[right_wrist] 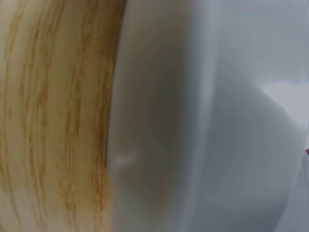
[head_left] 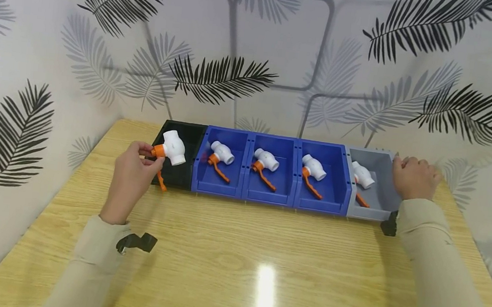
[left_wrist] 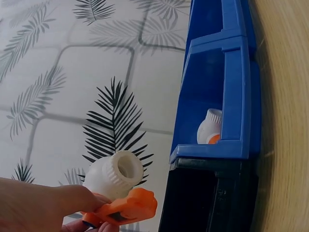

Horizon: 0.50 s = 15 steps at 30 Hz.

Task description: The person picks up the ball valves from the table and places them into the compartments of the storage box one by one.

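Observation:
My left hand (head_left: 130, 174) pinches a white ball valve (head_left: 174, 147) by its orange collar, over the black bin (head_left: 192, 148) at the left end of the row. The valve's orange handle (head_left: 161, 180) hangs down at the bin's front. In the left wrist view, the valve (left_wrist: 111, 175) shows its round open end, with the orange part at the fingers. At the far right, my right hand (head_left: 416, 179) grips the right wall of the grey bin (head_left: 370, 214). The right wrist view shows only blurred grey plastic (right_wrist: 251, 121) beside wood.
Three blue bins (head_left: 267, 197) stand side by side between the black and grey ones. Each holds one white valve (head_left: 222, 152) with an orange handle; another valve (head_left: 363, 175) lies in the grey bin. The wooden table (head_left: 216, 260) meets a leaf-patterned wall behind the row.

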Motion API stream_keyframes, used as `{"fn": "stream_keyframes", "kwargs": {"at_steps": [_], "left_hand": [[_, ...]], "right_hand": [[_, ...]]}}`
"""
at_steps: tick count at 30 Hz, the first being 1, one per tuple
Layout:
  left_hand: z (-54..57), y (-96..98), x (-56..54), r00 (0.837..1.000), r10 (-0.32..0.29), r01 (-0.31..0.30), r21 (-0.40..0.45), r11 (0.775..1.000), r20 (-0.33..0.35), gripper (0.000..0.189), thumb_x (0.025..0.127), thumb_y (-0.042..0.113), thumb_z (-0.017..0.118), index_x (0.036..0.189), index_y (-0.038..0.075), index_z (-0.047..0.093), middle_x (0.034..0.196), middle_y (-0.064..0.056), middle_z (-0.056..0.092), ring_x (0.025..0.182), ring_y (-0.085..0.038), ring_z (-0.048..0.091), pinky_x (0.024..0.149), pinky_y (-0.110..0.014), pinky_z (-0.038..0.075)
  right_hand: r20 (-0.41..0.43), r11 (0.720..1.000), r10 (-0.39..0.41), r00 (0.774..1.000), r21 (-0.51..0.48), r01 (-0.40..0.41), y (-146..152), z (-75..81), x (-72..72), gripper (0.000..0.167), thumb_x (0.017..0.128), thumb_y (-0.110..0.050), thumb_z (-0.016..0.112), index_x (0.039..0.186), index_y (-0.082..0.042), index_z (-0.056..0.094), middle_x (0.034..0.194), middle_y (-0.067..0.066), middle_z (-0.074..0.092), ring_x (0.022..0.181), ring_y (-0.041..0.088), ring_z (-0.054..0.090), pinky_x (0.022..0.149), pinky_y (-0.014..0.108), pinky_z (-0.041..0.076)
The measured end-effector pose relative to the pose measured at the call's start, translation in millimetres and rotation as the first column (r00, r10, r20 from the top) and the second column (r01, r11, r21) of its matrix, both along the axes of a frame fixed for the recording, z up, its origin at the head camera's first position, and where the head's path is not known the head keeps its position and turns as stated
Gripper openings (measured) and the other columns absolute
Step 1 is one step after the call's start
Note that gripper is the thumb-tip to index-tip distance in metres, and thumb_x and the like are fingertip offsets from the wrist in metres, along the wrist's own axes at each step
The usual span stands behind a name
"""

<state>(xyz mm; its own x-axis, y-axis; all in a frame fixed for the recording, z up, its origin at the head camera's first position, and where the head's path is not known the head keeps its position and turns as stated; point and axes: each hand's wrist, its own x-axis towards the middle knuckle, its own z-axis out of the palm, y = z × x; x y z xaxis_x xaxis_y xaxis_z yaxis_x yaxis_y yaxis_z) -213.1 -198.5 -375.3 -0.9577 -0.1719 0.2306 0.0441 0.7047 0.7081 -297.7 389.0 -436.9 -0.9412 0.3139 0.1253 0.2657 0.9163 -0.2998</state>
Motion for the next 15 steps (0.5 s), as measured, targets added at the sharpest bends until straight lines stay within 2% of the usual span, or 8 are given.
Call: {"fn": "stream_keyframes", "kwargs": {"at_steps": [8,12,15], "left_hand": [[-1.9,9.3,-27.0,0.999,0.040,-0.040,-0.009,0.999,-0.026,0.035,0.086,0.013,0.062,0.112,-0.006,0.050,0.102,-0.021,0.059,0.084,-0.029,0.063,0.069,-0.039,0.053],[-9.1,11.6,-37.9,0.998,0.049,-0.049,-0.015,0.999,-0.027,0.031,0.086,0.011,0.060,0.110,-0.006,0.050,0.100,-0.021,0.059,0.084,-0.030,0.064,0.068,-0.039,0.053],[-15.8,11.7,-44.2,0.997,0.076,-0.077,-0.044,0.996,-0.029,0.028,0.085,0.011,0.060,0.106,-0.005,0.050,0.096,-0.019,0.059,0.079,-0.029,0.063,0.064,-0.037,0.053]], "right_hand": [[-0.004,1.000,-0.002,1.000,0.004,0.002,1,0.3,0.3,0.066,0.096,-0.050,0.013,0.103,0.006,0.048,0.106,0.030,0.044,0.106,0.052,0.035,0.087,0.064,0.020],[-0.015,1.000,0.002,1.000,0.002,-0.002,2,-0.1,0.5,0.065,0.096,-0.049,0.015,0.102,0.006,0.049,0.105,0.030,0.044,0.104,0.052,0.036,0.086,0.064,0.020],[-0.023,1.000,0.009,1.000,-0.003,-0.009,1,0.6,1.5,0.063,0.096,-0.049,0.015,0.097,0.004,0.048,0.102,0.029,0.045,0.102,0.052,0.037,0.085,0.064,0.020]]}}
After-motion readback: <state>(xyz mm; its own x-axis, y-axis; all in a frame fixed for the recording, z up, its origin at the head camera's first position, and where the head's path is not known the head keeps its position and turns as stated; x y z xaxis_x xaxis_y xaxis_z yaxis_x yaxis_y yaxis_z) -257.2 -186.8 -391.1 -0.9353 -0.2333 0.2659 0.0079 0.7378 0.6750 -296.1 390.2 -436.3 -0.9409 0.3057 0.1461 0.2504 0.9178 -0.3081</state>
